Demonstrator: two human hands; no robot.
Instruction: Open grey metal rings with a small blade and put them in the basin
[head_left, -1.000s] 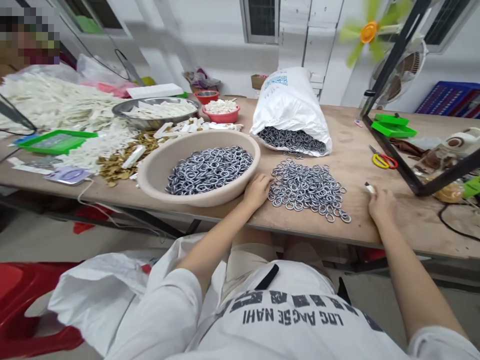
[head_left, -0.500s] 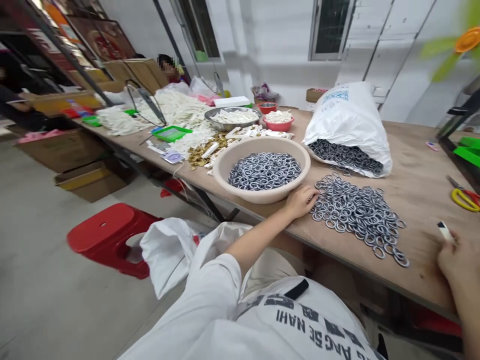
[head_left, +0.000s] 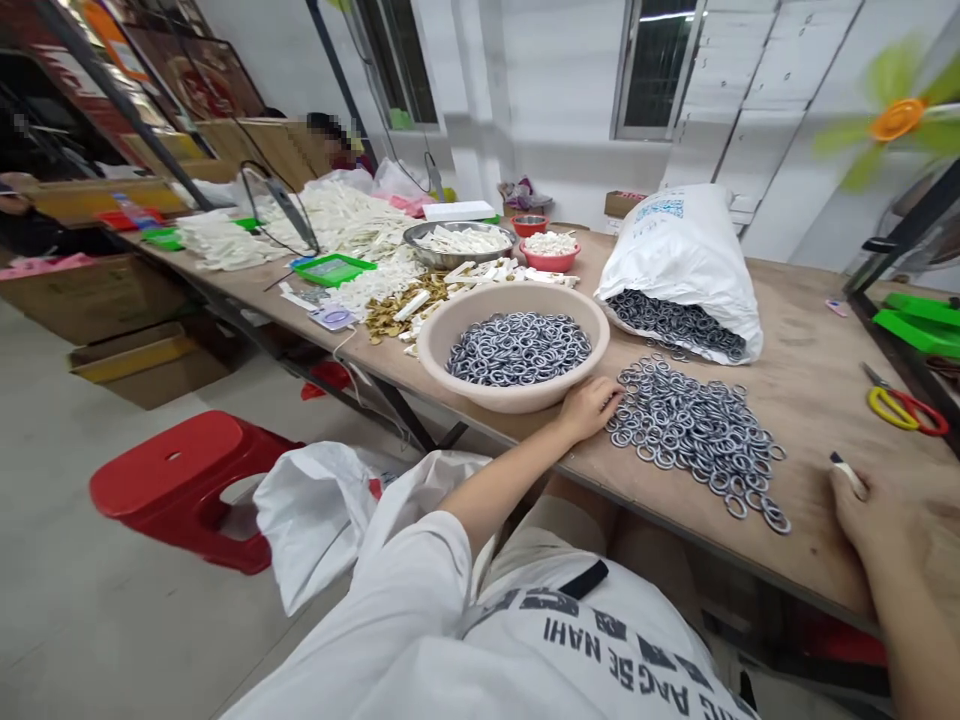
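Note:
A loose pile of grey metal-looking rings (head_left: pixel 694 430) lies on the brown tabletop. At its left edge is my left hand (head_left: pixel 589 408), just in front of the beige basin (head_left: pixel 517 400). Its fingers are curled at the outermost rings, and what they pinch, if anything, is hidden. Many more rings (head_left: pixel 521 348) fill the basin. To the right of the pile, my right hand (head_left: pixel 874 510) rests low over the table, closed around a small white stick with a dark tip (head_left: pixel 849 474). Most of that stick is covered by the fingers.
Behind the pile lies an open white sack (head_left: pixel 682 265) spilling rings. Scissors (head_left: pixel 904 405) with red and yellow handles lie at the right. Further left are a metal bowl (head_left: pixel 457 255), red bowls (head_left: pixel 550 260) and heaps of white strips (head_left: pixel 337 215). A red stool (head_left: pixel 172 470) stands on the floor.
The view has shifted a little, so most things on the table sit further left. Both hands keep nearly the same places by the pile, and the right still grips the white stick.

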